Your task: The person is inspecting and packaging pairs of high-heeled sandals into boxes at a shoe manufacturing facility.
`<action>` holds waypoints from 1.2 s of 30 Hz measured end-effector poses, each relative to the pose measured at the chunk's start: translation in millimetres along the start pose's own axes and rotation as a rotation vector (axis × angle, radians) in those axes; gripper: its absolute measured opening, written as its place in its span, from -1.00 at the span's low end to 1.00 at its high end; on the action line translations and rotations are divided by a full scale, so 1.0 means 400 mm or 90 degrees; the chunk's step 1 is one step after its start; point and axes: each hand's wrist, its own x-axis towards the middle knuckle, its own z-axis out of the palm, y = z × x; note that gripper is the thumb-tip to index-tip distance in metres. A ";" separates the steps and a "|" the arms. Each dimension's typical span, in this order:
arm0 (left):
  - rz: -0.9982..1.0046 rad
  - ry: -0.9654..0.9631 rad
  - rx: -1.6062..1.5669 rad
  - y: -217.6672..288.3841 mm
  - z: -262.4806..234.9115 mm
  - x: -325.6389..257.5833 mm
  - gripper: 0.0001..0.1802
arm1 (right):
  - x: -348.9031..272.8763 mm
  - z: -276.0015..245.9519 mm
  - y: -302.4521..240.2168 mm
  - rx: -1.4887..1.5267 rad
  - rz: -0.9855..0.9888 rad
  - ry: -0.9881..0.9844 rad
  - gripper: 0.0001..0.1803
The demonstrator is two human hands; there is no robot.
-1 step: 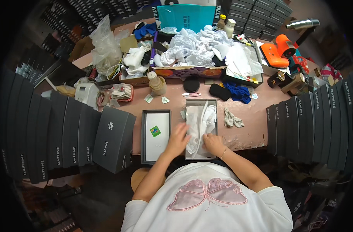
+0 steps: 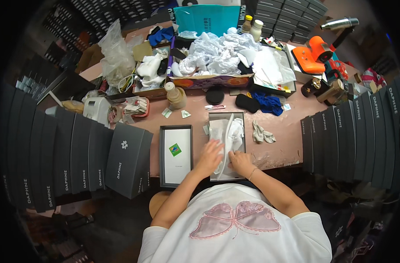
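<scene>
In front of me a dark grey shoebox [image 2: 226, 114] holds white tissue paper [image 2: 217, 130], folded up along a raised curved edge down its middle. White crumpled wrapping [image 2: 237, 130] fills its right side; what lies underneath is hidden. My left hand [image 2: 210, 158] rests over the paper at the box's left side, fingers spread. At the right side, my right hand [image 2: 241, 165] is closed, its curled fingers gripping the paper near the raised edge. Beside the box, on the left, lies a grey-rimmed lid or tray [image 2: 177, 166] with a white inside and a green square card [image 2: 175, 150].
Stacked dark shoeboxes stand left [image 2: 129, 162] and right [image 2: 345, 140]. Behind are a carton of crumpled white paper [image 2: 222, 50], a glue bottle [image 2: 176, 95], a black round tin [image 2: 215, 95], a blue cloth [image 2: 270, 104], pale gloves [image 2: 263, 132] and an orange device [image 2: 309, 57].
My left hand has moved right, from the box's left edge onto the tissue paper. My right hand stays nearly in place. The whole view has shifted slightly.
</scene>
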 end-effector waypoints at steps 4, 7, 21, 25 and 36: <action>0.004 -0.132 0.210 -0.053 0.159 0.067 -0.53 | -0.005 0.005 -0.010 -0.004 0.059 0.102 -0.72; 0.057 -0.097 0.184 -0.070 0.151 0.067 -0.54 | 0.023 0.107 -0.018 0.134 0.128 0.207 -0.65; 0.009 -0.006 0.052 -0.063 0.092 0.056 -0.52 | -0.227 -0.097 0.053 1.434 0.041 0.336 -0.53; -0.156 -0.129 -0.744 0.195 0.041 0.021 -0.26 | -0.201 -0.130 -0.033 1.370 -0.049 0.439 -0.39; -0.343 0.087 -0.902 0.219 -0.032 0.088 -0.33 | -0.191 -0.234 0.014 0.698 -0.038 0.310 -0.65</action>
